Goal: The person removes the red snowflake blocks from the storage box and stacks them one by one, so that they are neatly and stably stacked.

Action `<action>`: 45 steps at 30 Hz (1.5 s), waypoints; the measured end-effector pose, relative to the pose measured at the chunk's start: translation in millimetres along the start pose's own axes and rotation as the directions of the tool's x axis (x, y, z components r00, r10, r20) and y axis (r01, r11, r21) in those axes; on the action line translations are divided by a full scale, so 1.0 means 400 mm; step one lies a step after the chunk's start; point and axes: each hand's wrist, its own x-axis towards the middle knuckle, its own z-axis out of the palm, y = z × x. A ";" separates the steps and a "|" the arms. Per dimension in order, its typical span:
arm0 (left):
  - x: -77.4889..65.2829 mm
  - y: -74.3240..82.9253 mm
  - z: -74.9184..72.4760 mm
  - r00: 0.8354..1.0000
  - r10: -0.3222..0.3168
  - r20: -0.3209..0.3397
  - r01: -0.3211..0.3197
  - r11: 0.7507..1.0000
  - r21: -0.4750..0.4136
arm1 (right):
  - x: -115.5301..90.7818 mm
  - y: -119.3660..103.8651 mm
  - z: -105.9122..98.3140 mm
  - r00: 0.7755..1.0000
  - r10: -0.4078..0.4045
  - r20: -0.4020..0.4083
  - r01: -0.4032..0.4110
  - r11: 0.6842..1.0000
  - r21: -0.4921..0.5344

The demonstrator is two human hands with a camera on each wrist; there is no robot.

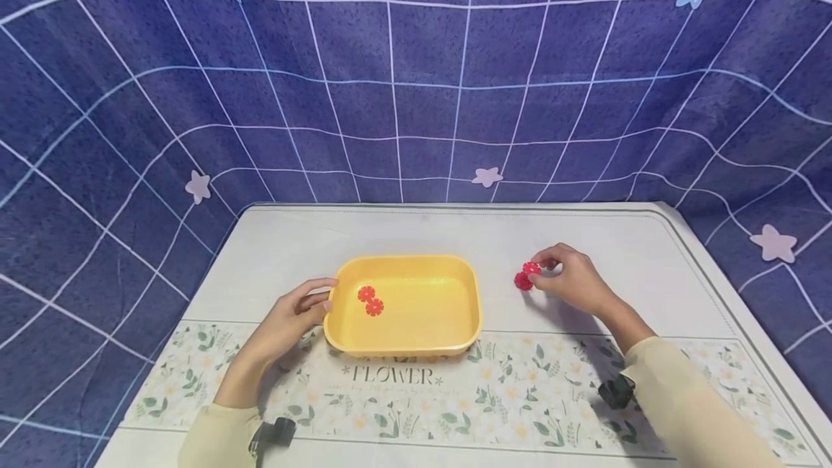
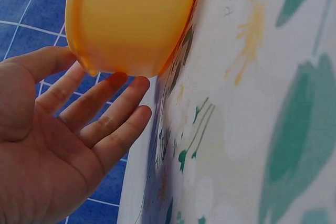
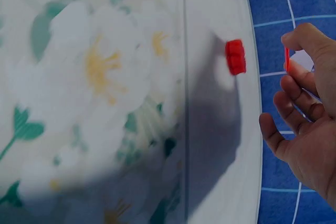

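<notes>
In the head view, my left hand (image 1: pixel 289 320) touches the left end of a yellow plastic tray (image 1: pixel 471 302). The left wrist view shows its fingers spread and fairly straight, tips against the tray's rim and outer wall. Two red flower-shaped plastic discs (image 1: pixel 370 301) lie inside the tray at the left. To the right of the tray, my right hand (image 1: pixel 575 284) pinches a thin red flower-shaped disc (image 3: pixel 287 60) between thumb and forefinger, raised above the table. Just below and beside it, a small pile of the same red discs (image 3: pixel 235 56) sits on the table.
A white table (image 1: pixel 422 226) carries a flower-printed cloth band (image 1: pixel 520 396) along its near side. A blue gridded curtain with stars (image 1: pixel 416 107) hangs close behind the table and at both sides. Black wrist cameras (image 1: pixel 616 391) sit at both sleeves.
</notes>
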 end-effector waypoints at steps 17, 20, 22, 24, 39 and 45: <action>0.001 -0.003 0.006 1.000 -0.004 -0.021 0.004 1.000 0.015 | -0.006 0.048 0.040 0.999 0.021 0.032 -0.022 0.999 0.031; 0.001 -0.004 0.006 1.000 -0.006 -0.020 0.006 1.000 0.020 | -0.004 0.047 0.045 0.999 0.030 0.033 -0.031 0.999 0.026; 0.001 -0.005 0.006 1.000 -0.011 -0.022 0.012 1.000 0.026 | -0.003 0.047 0.048 0.999 0.034 0.035 -0.035 0.999 0.023; 0.000 -0.005 0.005 1.000 -0.018 -0.020 0.019 0.999 0.029 | -0.002 0.045 0.050 0.999 0.035 0.038 -0.036 0.999 0.021; -0.001 -0.001 0.003 1.000 0.000 -0.005 0.000 1.000 0.021 | 0.001 0.045 0.063 0.998 0.038 0.043 -0.038 0.999 -0.001; -0.006 0.001 0.002 1.000 0.007 -0.004 -0.007 1.000 0.016 | 0.004 0.041 0.067 0.998 0.050 0.034 -0.049 0.999 -0.019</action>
